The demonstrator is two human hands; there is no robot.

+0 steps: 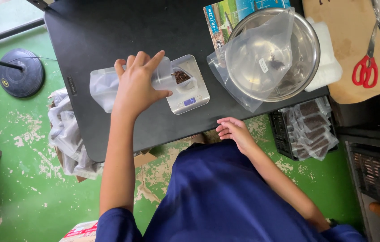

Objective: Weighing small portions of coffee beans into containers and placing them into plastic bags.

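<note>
- The left hand (137, 85) grips a clear plastic pouch (109, 87), fingers curled over its middle
- The pouch lies long axis nine to three, its mouth at three o'clock, over the small scale (189, 92)
- Dark bits seem to sit at that mouth
- The right hand (234, 131) rests loosely curled and empty at the black table (109, 31) edge, at five o'clock from the scale

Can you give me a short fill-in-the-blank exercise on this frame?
1. The left hand holds a clear bag over the small ____ on the black table.
2. The right hand rests at the table's ____ edge, holding nothing.
3. A clear bag lies in the round metal ____.
4. The scissors have ____ handles.

Missing words: scale; near; bowl; red
</note>
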